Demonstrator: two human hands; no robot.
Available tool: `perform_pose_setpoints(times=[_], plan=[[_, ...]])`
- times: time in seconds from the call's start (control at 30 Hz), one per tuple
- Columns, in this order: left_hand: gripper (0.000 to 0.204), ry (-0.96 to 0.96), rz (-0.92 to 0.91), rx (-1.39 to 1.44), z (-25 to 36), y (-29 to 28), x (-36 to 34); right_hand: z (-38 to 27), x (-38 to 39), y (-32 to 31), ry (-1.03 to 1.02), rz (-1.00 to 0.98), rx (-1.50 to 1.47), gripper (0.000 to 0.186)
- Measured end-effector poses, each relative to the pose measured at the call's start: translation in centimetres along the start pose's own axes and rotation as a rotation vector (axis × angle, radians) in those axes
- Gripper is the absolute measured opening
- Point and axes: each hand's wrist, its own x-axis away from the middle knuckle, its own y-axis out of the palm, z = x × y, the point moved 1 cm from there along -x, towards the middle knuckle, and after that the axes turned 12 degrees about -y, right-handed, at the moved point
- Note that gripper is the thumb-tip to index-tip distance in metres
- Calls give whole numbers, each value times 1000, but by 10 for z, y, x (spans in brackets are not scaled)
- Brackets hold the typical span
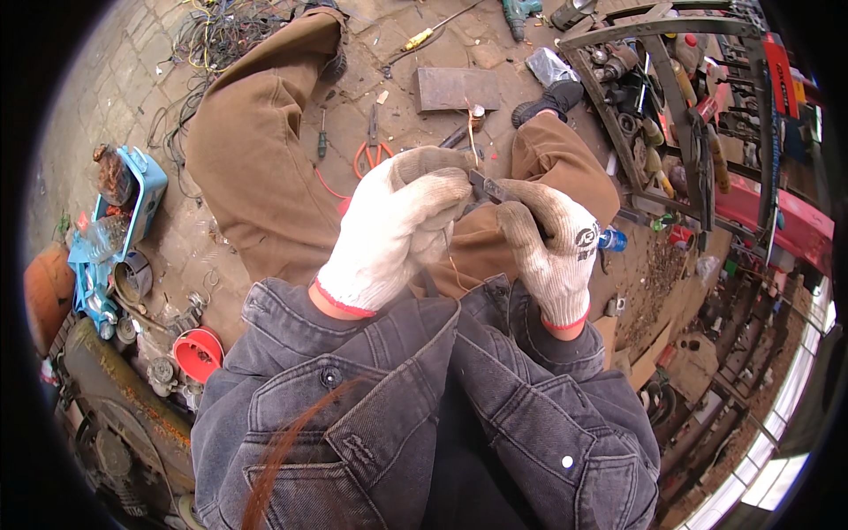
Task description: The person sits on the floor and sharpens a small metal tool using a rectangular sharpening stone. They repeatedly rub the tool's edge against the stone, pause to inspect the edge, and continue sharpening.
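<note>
Both of my hands wear white knit gloves with red cuffs and soiled fingers, and they meet above my lap. My left hand (397, 216) is closed, pinching a thin tan wire (473, 137). One end of that wire sticks up past the fingertips, and a thin length hangs below the hand. In my right hand (552, 243) is a short, dark, flat metal blade (491, 186), gripped between thumb and fingers. Its tip lies against the wire beside the left fingertips. Any handle of the blade is hidden inside the glove.
Red-handled scissors (373, 150), a green-handled screwdriver (322, 143) and a flat metal plate (458, 90) lie on the paving ahead. Tangled cables (221, 35) are at far left, a blue crate (146, 190) and red bowl (198, 354) at left. A metal rack (658, 88) holds tools at right.
</note>
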Motion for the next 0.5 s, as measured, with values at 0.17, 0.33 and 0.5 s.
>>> perform_pose_setpoints(times=[0.17,0.33,0.5], plan=[[19,13,-18,45,-3,-4,-2,1,-1,0,-21,-7,32,22],[19,24,-28,42,-4,-6,-4,2,0,1,-36,4,74,23],[19,51,11,-7,-4,-6,-3,1,-1,3,4,2,49,23]])
